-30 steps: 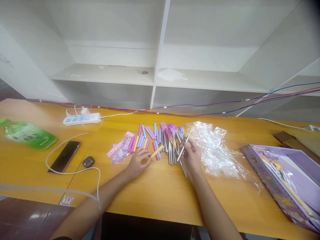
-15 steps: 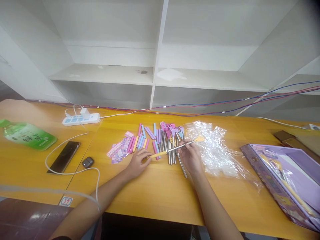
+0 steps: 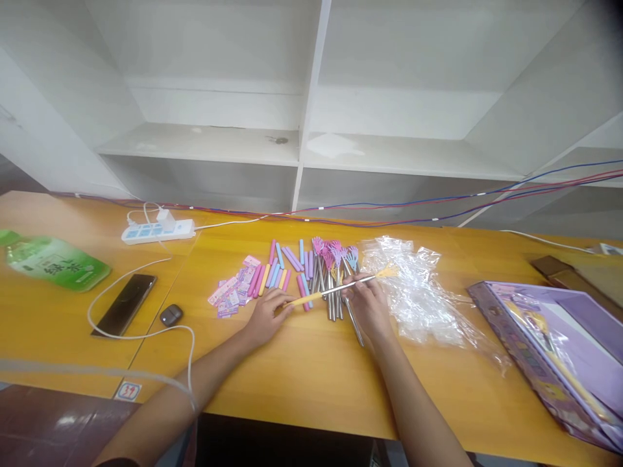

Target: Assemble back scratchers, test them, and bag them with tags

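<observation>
Above the counter [image 3: 302,376], left hand [image 3: 264,318]: fingers pinching a yellow tube [image 3: 307,299]; right hand [image 3: 368,305]: fingers pinching a metal rod [image 3: 337,288] with yellow hand-shaped head [image 3: 388,271], rod tip meeting tube.

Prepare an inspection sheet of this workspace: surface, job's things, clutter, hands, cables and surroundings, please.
Surface: wooden table.
Job's things: yellow handle meeting metal rod; loose handle tubes; piled back-scratcher rods.
Clutter: clear plastic bags, printed cards, green bottle, smartphone, purple box.
Hands: left hand pinches yellow handle; right hand holds metal rod.
Cables: white cable curves near smartphone; blue and red cables along the back.
Surroundings: white shelving behind table.
</observation>
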